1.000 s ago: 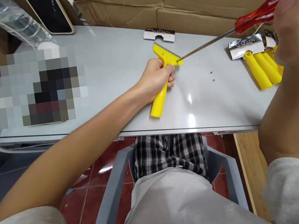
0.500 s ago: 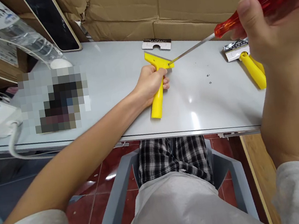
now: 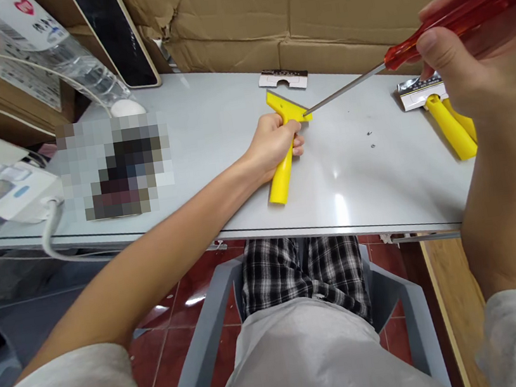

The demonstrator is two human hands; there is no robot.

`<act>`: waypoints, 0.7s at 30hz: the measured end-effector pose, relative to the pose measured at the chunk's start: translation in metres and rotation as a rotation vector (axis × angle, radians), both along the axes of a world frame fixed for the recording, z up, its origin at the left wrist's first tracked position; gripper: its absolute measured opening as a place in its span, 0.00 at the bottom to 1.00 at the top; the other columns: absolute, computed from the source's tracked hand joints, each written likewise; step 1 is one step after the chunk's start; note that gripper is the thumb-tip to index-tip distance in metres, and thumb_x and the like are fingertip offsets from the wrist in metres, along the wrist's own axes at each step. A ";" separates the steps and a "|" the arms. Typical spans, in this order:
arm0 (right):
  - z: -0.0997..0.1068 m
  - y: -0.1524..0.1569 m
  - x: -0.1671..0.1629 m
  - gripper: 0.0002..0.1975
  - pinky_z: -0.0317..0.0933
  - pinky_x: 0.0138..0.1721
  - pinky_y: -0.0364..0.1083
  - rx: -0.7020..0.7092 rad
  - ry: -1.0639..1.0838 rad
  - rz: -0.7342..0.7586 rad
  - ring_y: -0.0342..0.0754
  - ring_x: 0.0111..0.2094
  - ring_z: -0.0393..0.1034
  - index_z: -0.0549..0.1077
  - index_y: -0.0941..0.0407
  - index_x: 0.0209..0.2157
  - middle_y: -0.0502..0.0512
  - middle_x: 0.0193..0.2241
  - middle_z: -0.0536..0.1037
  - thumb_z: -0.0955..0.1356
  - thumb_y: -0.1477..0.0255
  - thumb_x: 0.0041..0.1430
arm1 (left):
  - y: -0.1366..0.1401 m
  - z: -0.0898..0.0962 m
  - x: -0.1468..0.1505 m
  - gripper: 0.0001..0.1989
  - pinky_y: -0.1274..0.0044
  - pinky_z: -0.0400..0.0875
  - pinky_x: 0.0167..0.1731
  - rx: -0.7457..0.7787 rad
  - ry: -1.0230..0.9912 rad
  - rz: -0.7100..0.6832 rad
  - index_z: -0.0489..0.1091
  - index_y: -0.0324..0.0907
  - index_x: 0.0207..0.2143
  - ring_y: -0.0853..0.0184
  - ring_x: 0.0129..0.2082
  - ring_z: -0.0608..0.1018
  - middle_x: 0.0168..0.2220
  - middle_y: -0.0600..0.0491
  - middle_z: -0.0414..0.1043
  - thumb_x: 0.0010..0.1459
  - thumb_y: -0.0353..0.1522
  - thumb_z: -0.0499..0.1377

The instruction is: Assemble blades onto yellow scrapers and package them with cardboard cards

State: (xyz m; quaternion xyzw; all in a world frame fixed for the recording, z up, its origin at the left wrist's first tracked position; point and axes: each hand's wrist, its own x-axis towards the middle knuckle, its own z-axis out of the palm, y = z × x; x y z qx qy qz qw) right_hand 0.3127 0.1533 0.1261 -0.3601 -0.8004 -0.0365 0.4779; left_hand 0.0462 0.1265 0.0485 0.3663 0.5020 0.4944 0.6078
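My left hand [image 3: 274,143] is wrapped round the neck of a yellow scraper [image 3: 284,177], whose wide head points away from me. In my right hand [image 3: 465,62], raised at the upper right, is a screwdriver [image 3: 410,49] with a clear red handle. Its metal shaft slants down to the left, and the tip meets the right end of the scraper's head. Whether a screw sits under the tip is too small to tell. Two tiny metal pieces, perhaps screws [image 3: 370,133], lie on the table right of the scraper.
A black and white blade packet [image 3: 283,79] lies behind the scraper. More yellow scrapers [image 3: 453,127] lie under my right wrist. At the left are a water bottle [image 3: 76,62], a leaning phone [image 3: 118,37], a white power strip [image 3: 12,189] with cables and a blurred-out item. Cardboard [image 3: 233,17] backs the table.
The whole view has shifted, so things appear farther right. Both hands keep their grips, and the screwdriver tip stays on the scraper's head; its handle looks slightly turned.
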 end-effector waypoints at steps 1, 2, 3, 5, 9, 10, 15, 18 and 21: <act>-0.001 0.004 -0.001 0.32 0.76 0.46 0.51 0.071 0.071 0.097 0.48 0.48 0.83 0.77 0.53 0.57 0.61 0.61 0.74 0.74 0.46 0.61 | 0.000 0.001 0.000 0.15 0.81 0.58 0.22 -0.004 0.000 0.003 0.61 0.45 0.38 0.76 0.23 0.65 0.31 0.58 0.63 0.66 0.16 0.57; -0.002 0.007 -0.001 0.28 0.75 0.42 0.49 0.143 0.131 0.177 0.46 0.43 0.82 0.80 0.55 0.53 0.60 0.57 0.77 0.76 0.50 0.60 | 0.000 0.001 0.000 0.16 0.81 0.58 0.22 -0.006 -0.002 0.005 0.61 0.45 0.38 0.76 0.23 0.65 0.31 0.58 0.63 0.65 0.16 0.58; -0.003 0.010 -0.002 0.25 0.73 0.39 0.48 0.197 0.177 0.228 0.43 0.39 0.80 0.82 0.55 0.50 0.58 0.53 0.79 0.78 0.53 0.59 | 0.000 0.001 0.000 0.16 0.82 0.58 0.22 -0.007 -0.004 0.005 0.60 0.45 0.38 0.77 0.23 0.64 0.32 0.58 0.63 0.65 0.16 0.58; -0.004 0.011 -0.002 0.22 0.69 0.37 0.45 0.238 0.180 0.186 0.39 0.36 0.75 0.83 0.56 0.49 0.56 0.49 0.81 0.77 0.55 0.61 | 0.000 0.001 0.000 0.16 0.82 0.57 0.22 -0.005 -0.010 0.004 0.60 0.45 0.37 0.76 0.23 0.64 0.32 0.58 0.63 0.64 0.16 0.59; -0.002 0.003 -0.001 0.23 0.63 0.37 0.44 0.245 0.067 -0.046 0.40 0.38 0.74 0.82 0.56 0.47 0.55 0.45 0.82 0.77 0.50 0.65 | 0.001 0.000 0.000 0.16 0.82 0.56 0.21 0.002 -0.013 0.001 0.59 0.45 0.36 0.76 0.23 0.64 0.30 0.57 0.61 0.64 0.16 0.58; -0.002 0.000 -0.001 0.24 0.64 0.38 0.45 0.241 0.048 -0.063 0.41 0.39 0.75 0.81 0.55 0.48 0.55 0.45 0.83 0.77 0.49 0.66 | 0.001 0.000 0.000 0.16 0.82 0.56 0.21 0.000 -0.011 0.001 0.59 0.45 0.36 0.75 0.23 0.64 0.30 0.58 0.60 0.65 0.16 0.57; 0.008 -0.009 -0.001 0.23 0.76 0.45 0.48 0.109 0.076 0.184 0.48 0.50 0.84 0.79 0.50 0.55 0.55 0.57 0.80 0.74 0.52 0.65 | 0.001 0.001 -0.002 0.16 0.81 0.57 0.21 -0.018 -0.030 0.002 0.59 0.46 0.36 0.75 0.23 0.65 0.29 0.58 0.60 0.64 0.15 0.56; 0.014 -0.013 0.002 0.21 0.78 0.42 0.50 -0.024 0.007 0.129 0.51 0.52 0.86 0.76 0.45 0.55 0.53 0.59 0.80 0.74 0.52 0.66 | 0.003 0.000 -0.004 0.16 0.81 0.57 0.20 -0.036 -0.076 0.001 0.59 0.46 0.36 0.75 0.23 0.65 0.28 0.58 0.61 0.62 0.16 0.56; 0.016 -0.016 0.006 0.23 0.78 0.39 0.49 -0.064 -0.036 0.050 0.53 0.53 0.86 0.77 0.45 0.54 0.53 0.53 0.82 0.76 0.48 0.65 | 0.006 -0.002 -0.005 0.17 0.82 0.57 0.20 -0.046 -0.107 0.020 0.58 0.46 0.36 0.75 0.22 0.65 0.28 0.58 0.62 0.60 0.16 0.58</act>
